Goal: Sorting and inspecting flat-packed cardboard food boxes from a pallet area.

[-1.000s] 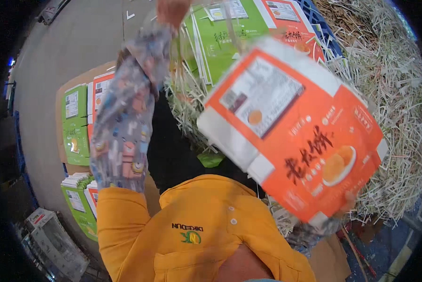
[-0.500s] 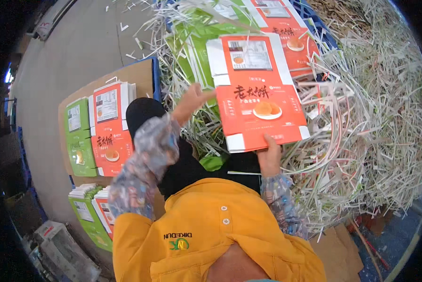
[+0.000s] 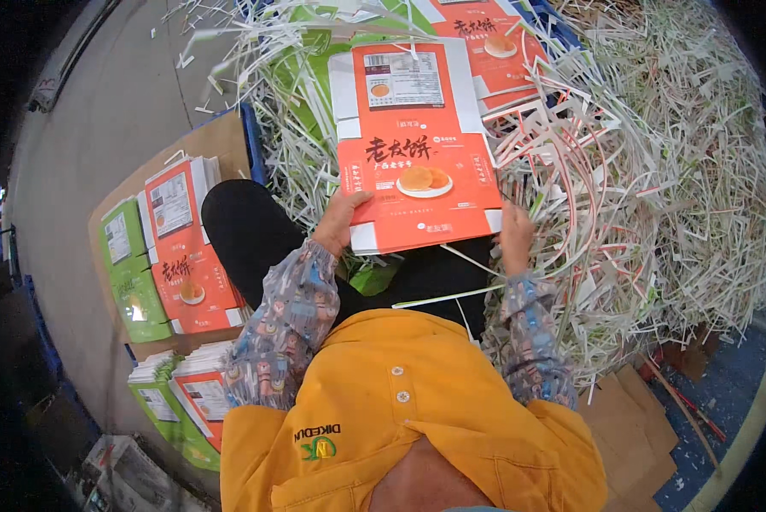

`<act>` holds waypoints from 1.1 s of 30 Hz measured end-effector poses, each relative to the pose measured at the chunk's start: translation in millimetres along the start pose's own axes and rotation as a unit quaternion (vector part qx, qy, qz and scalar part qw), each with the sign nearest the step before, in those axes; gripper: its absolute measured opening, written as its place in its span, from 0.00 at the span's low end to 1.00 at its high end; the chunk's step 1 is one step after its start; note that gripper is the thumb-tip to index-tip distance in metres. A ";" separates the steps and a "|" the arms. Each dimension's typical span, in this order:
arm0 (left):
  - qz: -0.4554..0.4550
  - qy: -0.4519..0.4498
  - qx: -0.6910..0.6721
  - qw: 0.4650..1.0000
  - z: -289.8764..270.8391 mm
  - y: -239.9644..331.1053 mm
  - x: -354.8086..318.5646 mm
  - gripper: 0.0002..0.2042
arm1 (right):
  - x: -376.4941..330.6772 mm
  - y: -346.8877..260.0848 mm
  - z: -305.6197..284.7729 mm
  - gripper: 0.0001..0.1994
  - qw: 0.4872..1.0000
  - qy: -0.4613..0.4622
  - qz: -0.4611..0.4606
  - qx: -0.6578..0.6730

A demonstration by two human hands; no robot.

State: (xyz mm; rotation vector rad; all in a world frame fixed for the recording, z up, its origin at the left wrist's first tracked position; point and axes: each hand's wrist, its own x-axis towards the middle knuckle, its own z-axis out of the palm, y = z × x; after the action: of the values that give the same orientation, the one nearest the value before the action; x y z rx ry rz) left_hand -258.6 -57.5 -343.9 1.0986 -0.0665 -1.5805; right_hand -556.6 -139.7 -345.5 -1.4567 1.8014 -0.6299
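A stack of flat red-and-white carton blanks (image 3: 417, 183), printed with a plate of round cakes, is held up in front of me over my lap. My left hand (image 3: 340, 224) grips its left edge near the bottom corner, thumb on top. At the opposite edge my right hand (image 3: 516, 235) is closed on the lower right corner, its fingers partly hidden. Beyond it lie green carton blanks (image 3: 302, 90), strewn with paper strips, and more red carton blanks (image 3: 494, 51).
Shredded paper strips (image 3: 673, 171) heap up on the right and around the cartons. At left, stacks of green blanks (image 3: 135, 273) and red blanks (image 3: 186, 247) stand on a cardboard sheet (image 3: 221, 141). More stacked blanks (image 3: 174, 410) are nearer me. Brown cardboard (image 3: 630, 427) lies lower right.
My left hand has come from beside the stack to grip its left edge. The stack has shifted left and toward me. My right hand has moved from the bottom edge to the right corner.
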 end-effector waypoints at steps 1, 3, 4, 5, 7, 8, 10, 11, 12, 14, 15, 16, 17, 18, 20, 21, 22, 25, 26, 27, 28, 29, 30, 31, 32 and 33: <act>-0.001 0.019 0.007 1.000 0.3 1.1 -1.2 0.18 | -3.1 -2.5 3.0 0.14 1.000 -0.002 -0.001 0.001; -0.006 0.010 0.016 1.000 -7.2 3.8 -2.0 0.19 | -15.8 -6.9 9.4 0.11 0.985 0.038 -0.156 -0.059; -0.013 0.000 0.026 1.000 -11.5 5.8 -3.3 0.19 | -17.7 -6.8 7.9 0.09 0.982 0.016 -0.178 -0.065; -0.012 0.001 0.028 1.000 -15.2 8.0 -5.0 0.19 | -15.7 -6.8 5.9 0.09 0.982 0.015 -0.178 -0.062; 0.021 -0.020 0.029 0.999 -13.9 16.3 -8.2 0.21 | -7.0 -16.9 0.9 0.08 0.957 -0.002 -0.268 -0.111; 0.021 -0.020 0.034 0.999 -12.4 20.7 -10.9 0.21 | 3.2 -30.2 -0.4 0.09 0.952 0.021 -0.280 -0.124; 0.002 -0.016 0.041 0.999 -8.8 27.2 -19.6 0.22 | 17.2 -71.8 8.7 0.11 0.957 0.006 -0.289 -0.022; 0.002 -0.015 0.049 0.999 -8.8 26.8 -23.7 0.22 | 32.1 -77.9 22.8 0.12 0.950 -0.020 -0.311 0.003; 0.014 -0.019 0.042 0.999 -10.1 24.6 -26.9 0.23 | 51.2 -82.6 39.3 0.14 0.940 -0.048 -0.336 0.030; 0.057 -0.026 0.042 0.997 -1.7 22.7 -34.8 0.20 | 97.6 -74.8 67.5 0.17 0.928 0.023 -0.368 -0.060; 0.049 -0.023 0.039 0.998 -0.5 22.4 -37.0 0.21 | 115.2 -67.4 76.9 0.19 0.901 0.088 -0.394 -0.157; 0.039 -0.019 0.025 0.999 1.3 22.4 -39.5 0.22 | 129.8 -58.7 79.2 0.19 0.903 0.094 -0.390 -0.152; 0.028 -0.015 0.009 0.999 0.6 20.7 -39.6 0.23 | 144.1 -47.2 78.2 0.22 0.956 0.038 -0.246 -0.155; 0.031 -0.018 -0.002 0.999 -3.7 20.0 -45.2 0.23 | 146.8 -47.5 78.5 0.24 0.983 -0.027 -0.100 -0.149; 0.032 -0.007 0.000 0.999 -7.1 19.2 -47.8 0.22 | 150.2 -44.1 78.3 0.27 0.987 -0.076 -0.053 -0.128; 0.028 0.006 -0.008 1.000 -10.1 17.8 -49.9 0.22 | 144.1 -46.6 79.6 0.30 0.985 -0.128 -0.004 -0.118; 0.027 0.011 -0.008 1.000 -12.6 18.2 -51.4 0.22 | 138.1 -50.9 75.0 0.28 0.976 -0.206 -0.034 -0.056; 0.002 0.015 -0.006 1.000 -13.7 24.1 -49.8 0.22 | 131.8 -46.8 77.2 0.26 0.976 -0.193 -0.042 0.093; -0.001 0.012 -0.003 1.000 -11.8 25.9 -49.6 0.22 | 131.3 -45.2 75.9 0.26 0.977 -0.189 -0.040 0.094; 0.001 0.017 -0.001 1.000 -11.3 26.9 -51.0 0.23 | 128.4 -46.3 76.3 0.25 0.977 -0.165 -0.058 0.120; 0.003 0.023 0.002 1.000 -10.3 29.4 -52.0 0.23 | 126.2 -47.6 75.0 0.24 0.976 -0.141 -0.078 0.145; 0.002 0.022 0.004 1.000 -9.1 34.3 -52.7 0.23 | 125.5 -49.3 71.1 0.24 0.976 -0.139 -0.076 0.146; 0.012 0.020 0.025 0.999 -6.3 40.4 -56.6 0.23 | 123.7 -51.7 65.3 0.22 0.972 -0.163 -0.105 0.134; 0.023 0.019 0.046 0.999 -7.7 44.8 -60.3 0.23 | 119.8 -56.1 59.3 0.21 0.965 -0.189 -0.132 0.121; 0.020 0.012 0.044 0.999 -18.7 47.0 -60.3 0.24 | 116.3 -60.7 51.4 0.21 0.965 -0.192 -0.132 0.122; 0.020 0.013 0.045 0.999 -20.8 53.1 -62.9 0.24 | 112.7 -67.7 39.7 0.18 0.957 -0.230 -0.161 0.072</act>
State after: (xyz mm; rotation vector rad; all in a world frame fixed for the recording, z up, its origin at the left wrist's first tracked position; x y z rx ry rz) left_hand -211.1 -15.5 -287.5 1.1811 -0.1437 -1.5394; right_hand -495.0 -262.4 -345.1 -1.6484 1.1505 -0.5119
